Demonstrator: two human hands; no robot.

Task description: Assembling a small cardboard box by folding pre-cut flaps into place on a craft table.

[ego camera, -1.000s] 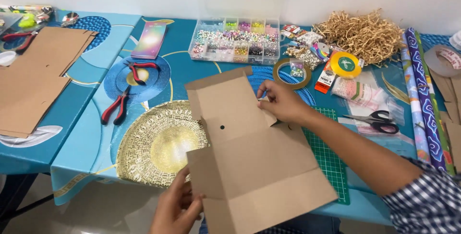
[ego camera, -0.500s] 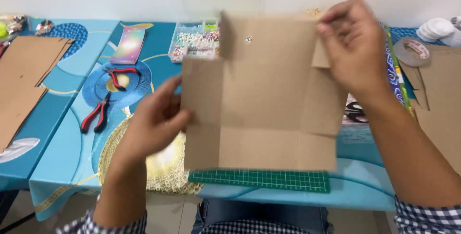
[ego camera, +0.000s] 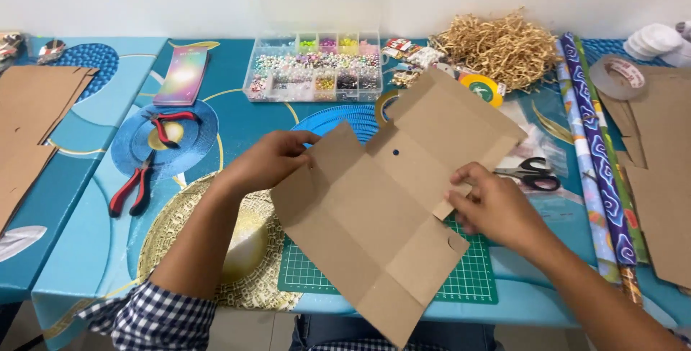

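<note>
A flat, creased brown cardboard cut-out (ego camera: 392, 200) with side flaps and a small dark dot lies tilted over the green cutting mat (ego camera: 461, 282). My left hand (ego camera: 270, 160) grips its upper left edge. On the right side, my right hand (ego camera: 493, 207) pinches a small flap. Both sleeves are checked.
A gold doily plate (ego camera: 173, 228) lies under my left arm. Red pliers (ego camera: 133, 189), a clear bead organiser (ego camera: 317, 70), a pile of paper shreds (ego camera: 504, 45), scissors (ego camera: 529, 171), tape rolls (ego camera: 479, 88), wrapping paper rolls (ego camera: 594, 149) and more cardboard sheets (ego camera: 36, 106) surround the mat.
The cardboard was raised upright toward the camera half a second ago. It now lies lowered and turned diagonally over the mat, with both hands shifted to its side edges.
</note>
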